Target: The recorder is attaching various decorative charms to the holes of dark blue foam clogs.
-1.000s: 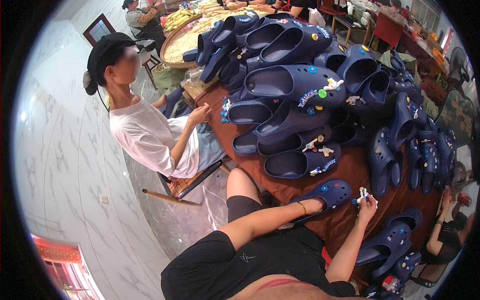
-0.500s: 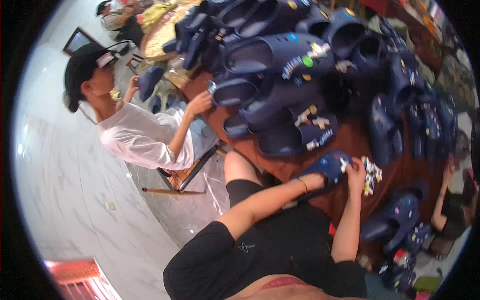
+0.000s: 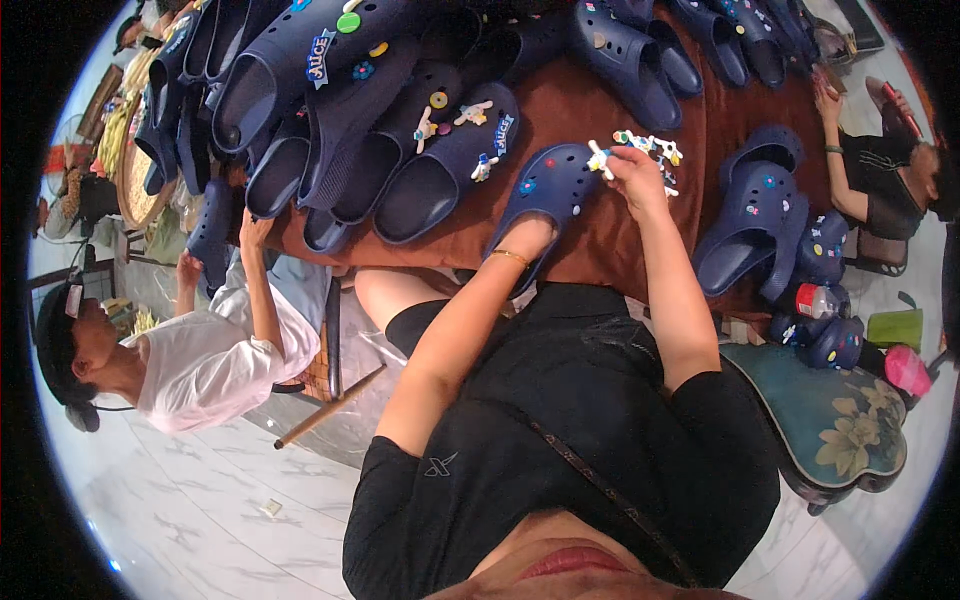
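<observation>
My left hand (image 3: 530, 236) is inside a dark blue clog (image 3: 556, 182) up to the wrist, holding it at the table's near edge; its fingers are hidden within. Toe pointing away, the clog carries a blue flower charm and a few small coloured ones. Between thumb and fingertips of my right hand (image 3: 638, 180) is a white figure-shaped shoe charm (image 3: 600, 160), right at the clog's toe. Whether its stem sits in a hole is not visible. Just beyond that hand lies a small cluster of white and coloured charms (image 3: 662, 150) on the brown cloth (image 3: 610, 250).
Many decorated clogs (image 3: 450, 165) are heaped at left and along the back; another pair (image 3: 755, 215) lies to the right. A person in white (image 3: 225, 340) sits at left handling clogs, another in black (image 3: 885, 175) at far right. A cushioned stool (image 3: 820, 420) stands lower right.
The whole view has turned, shifting the clog heap and the person in white leftward. My left hand is still in the clog; the white charm now shows clearly in my right fingertips.
</observation>
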